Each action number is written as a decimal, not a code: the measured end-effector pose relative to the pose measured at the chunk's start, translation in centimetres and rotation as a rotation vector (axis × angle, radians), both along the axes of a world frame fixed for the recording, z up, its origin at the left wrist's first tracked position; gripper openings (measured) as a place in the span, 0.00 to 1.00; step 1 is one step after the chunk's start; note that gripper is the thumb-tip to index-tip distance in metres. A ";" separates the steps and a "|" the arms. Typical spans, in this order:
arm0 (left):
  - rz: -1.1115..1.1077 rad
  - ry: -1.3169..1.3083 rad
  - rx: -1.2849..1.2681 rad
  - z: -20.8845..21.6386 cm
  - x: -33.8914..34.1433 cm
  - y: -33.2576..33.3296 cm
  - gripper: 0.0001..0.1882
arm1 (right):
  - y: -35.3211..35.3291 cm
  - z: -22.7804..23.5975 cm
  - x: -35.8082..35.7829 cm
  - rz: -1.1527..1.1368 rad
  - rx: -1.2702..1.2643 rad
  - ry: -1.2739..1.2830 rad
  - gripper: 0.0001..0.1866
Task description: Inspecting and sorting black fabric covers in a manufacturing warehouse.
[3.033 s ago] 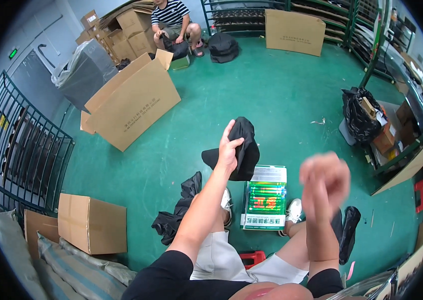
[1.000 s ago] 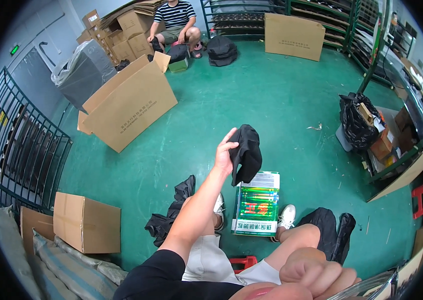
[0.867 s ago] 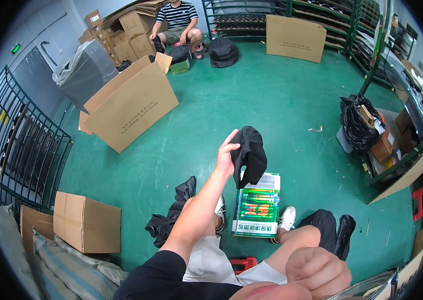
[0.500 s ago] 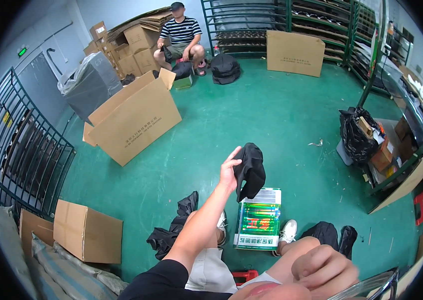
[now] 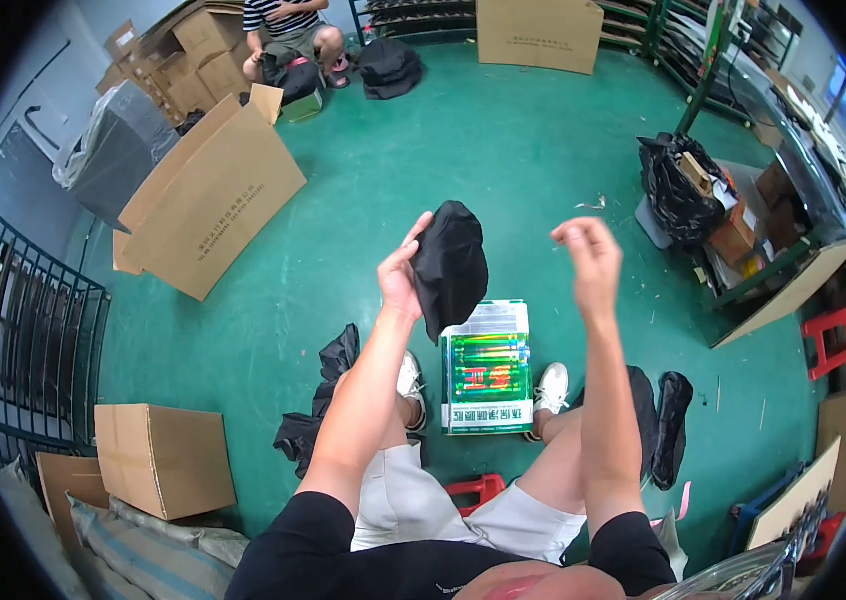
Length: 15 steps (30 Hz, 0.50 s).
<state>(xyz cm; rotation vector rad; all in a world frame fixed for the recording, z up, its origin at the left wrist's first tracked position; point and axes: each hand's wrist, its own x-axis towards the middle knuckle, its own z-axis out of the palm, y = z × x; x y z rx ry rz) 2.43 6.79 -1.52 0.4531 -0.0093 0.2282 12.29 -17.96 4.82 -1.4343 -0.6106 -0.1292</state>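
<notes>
My left hand (image 5: 402, 278) grips a limp black fabric piece (image 5: 452, 262), its thumb and fingers along the left edge. The cloth hangs over the far end of a green and white printed box (image 5: 488, 375) that lies flat on the floor between my shoes. Off to the right, my right hand (image 5: 595, 262) is raised in the air, fingers bent together in a pinch. Whether anything small is between those fingertips I cannot make out. More black cloth pieces (image 5: 315, 410) lie beside my left leg, and others (image 5: 670, 430) lie by my right leg.
A large open carton (image 5: 228, 200) leans at the far left, and a closed carton (image 5: 165, 460) stands near left. A co-worker (image 5: 288, 30) sits at the back near a black bundle (image 5: 390, 68). At right are a black rubbish bag (image 5: 681, 190), a workbench and a red stool (image 5: 831, 340).
My right hand has risen from close to me at lower right to out over the floor. The left hand still holds the black fabric, now turned broader to view. The whole view has tilted downward.
</notes>
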 end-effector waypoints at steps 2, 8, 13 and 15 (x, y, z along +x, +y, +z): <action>-0.044 -0.027 -0.037 0.2 0.8 -1.0 0.33 | -1.4 -9.4 4.1 -0.001 -0.300 0.255 0.22; -0.278 -0.163 -0.130 -0.1 -0.6 -0.8 0.38 | 1.4 -8.8 2.2 0.221 -0.288 0.726 0.39; -0.412 -0.239 -0.165 -2.0 -0.2 0.4 0.36 | 1.3 -6.5 0.9 0.594 0.013 1.062 0.33; -0.395 -0.249 -0.154 -2.5 0.1 0.9 0.32 | 0.8 -7.8 1.6 0.728 0.189 1.116 0.25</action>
